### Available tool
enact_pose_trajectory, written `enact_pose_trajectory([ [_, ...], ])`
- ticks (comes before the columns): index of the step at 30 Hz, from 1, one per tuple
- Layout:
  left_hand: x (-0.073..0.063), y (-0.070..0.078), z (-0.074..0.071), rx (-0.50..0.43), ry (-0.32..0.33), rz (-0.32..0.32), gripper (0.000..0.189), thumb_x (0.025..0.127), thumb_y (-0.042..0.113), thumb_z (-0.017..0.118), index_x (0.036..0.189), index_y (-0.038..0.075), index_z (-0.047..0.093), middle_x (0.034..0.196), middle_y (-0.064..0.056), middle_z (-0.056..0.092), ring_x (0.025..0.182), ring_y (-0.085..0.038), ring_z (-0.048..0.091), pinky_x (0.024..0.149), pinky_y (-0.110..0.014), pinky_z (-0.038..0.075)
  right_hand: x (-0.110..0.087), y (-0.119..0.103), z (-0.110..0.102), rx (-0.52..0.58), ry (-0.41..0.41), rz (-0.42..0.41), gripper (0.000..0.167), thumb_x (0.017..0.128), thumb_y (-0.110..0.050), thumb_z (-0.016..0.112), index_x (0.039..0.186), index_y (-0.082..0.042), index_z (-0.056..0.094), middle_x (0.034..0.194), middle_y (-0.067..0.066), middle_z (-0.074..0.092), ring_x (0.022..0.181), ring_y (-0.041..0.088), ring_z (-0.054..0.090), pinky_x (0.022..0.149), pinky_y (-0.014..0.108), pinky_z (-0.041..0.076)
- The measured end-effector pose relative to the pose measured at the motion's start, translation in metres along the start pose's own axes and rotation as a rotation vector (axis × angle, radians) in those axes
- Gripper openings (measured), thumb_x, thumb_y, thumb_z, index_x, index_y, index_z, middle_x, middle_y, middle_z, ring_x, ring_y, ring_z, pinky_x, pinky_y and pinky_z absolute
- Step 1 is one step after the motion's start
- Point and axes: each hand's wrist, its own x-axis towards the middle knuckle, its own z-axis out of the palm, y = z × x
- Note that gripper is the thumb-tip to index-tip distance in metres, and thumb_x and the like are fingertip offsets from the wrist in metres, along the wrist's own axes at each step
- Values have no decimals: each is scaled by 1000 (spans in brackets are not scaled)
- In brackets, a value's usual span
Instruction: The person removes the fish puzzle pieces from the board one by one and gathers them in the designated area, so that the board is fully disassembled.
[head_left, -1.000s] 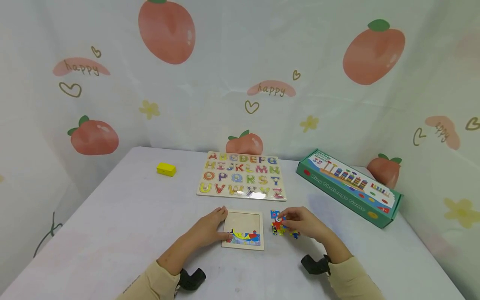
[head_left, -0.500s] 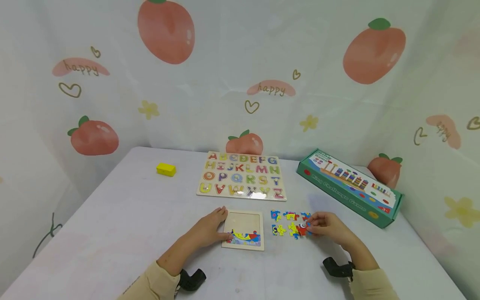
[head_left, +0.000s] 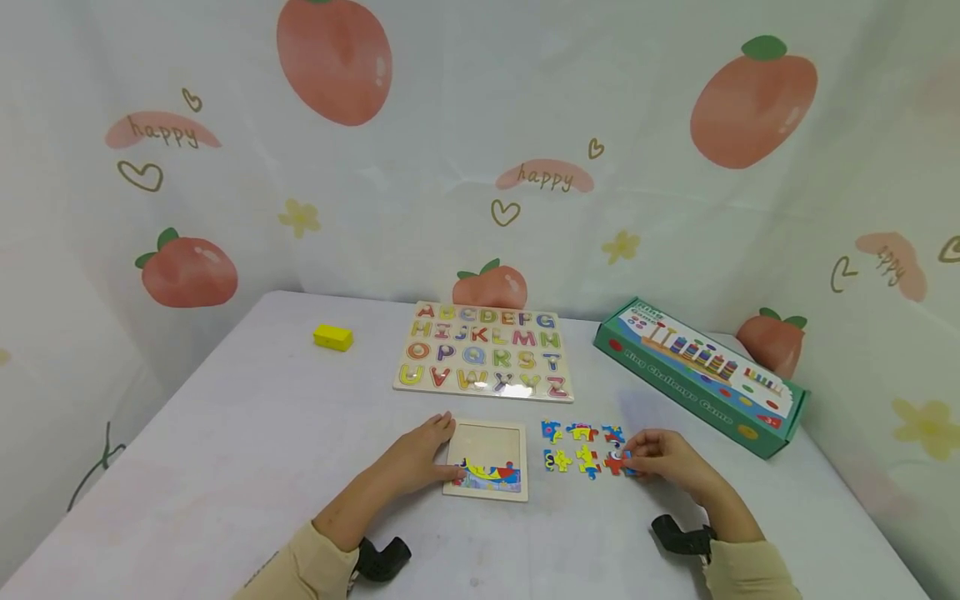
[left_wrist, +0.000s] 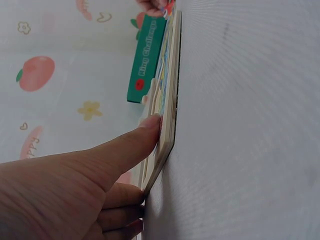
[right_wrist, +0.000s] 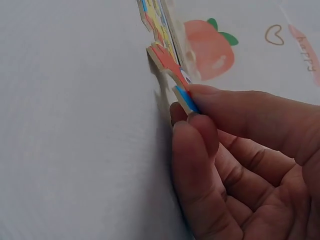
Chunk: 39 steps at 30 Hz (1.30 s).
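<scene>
The right hand point(head_left: 663, 454) is found with thumb and fingers pinched on the edge of a red-and-blue puzzle piece point(head_left: 615, 463), which is positioned at the right end of the nearer row of loose pieces point(head_left: 587, 460); whether it is fully in contact with the table point(head_left: 300, 450) cannot be told. Five other pieces are laid out, three in the farther row and two in the nearer. The wooden tray point(head_left: 487, 442) is located just left of them, its left border gripped by the left hand point(head_left: 420, 454), the thumb being pressed on the top and the fingers set against the outer edge. A joined colourful strip point(head_left: 491, 476) is seated along the tray's near side. Beyond the tray, an alphabet board point(head_left: 486, 392) is noted, with a green box point(head_left: 697, 375) placed obliquely at right and a yellow block point(head_left: 332, 337) at far left.
</scene>
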Motion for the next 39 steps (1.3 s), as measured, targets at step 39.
enact_pose_trajectory([
  [39, 0, -2, -1, 8, 8, 15, 79, 78, 37, 73, 138, -3, 41, 148, -18, 35, 138, -34, 30, 111, -49, 30, -3, -9, 6, -109, 114, 54, 22, 82, -13, 70, 90, 3, 57, 73, 2, 55, 67, 14, 53, 59, 22, 51],
])
